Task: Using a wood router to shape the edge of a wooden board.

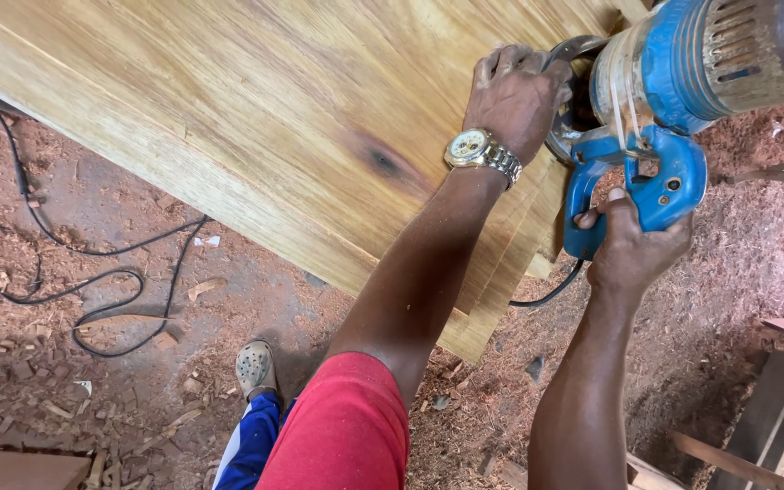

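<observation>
The right hand (632, 249) has its grip closed around the handle of a blue electric power tool (673, 100). Just left of it, the left hand (514, 95), wearing a wristwatch (481, 152), presses fingers curled on the stacked pale yellow wooden boards (256, 118) at the tool's base.

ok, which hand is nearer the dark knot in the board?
Left. The left hand rests on the board just up-right of the knot; the right hand grips the blue power tool handle, off the board.
</observation>
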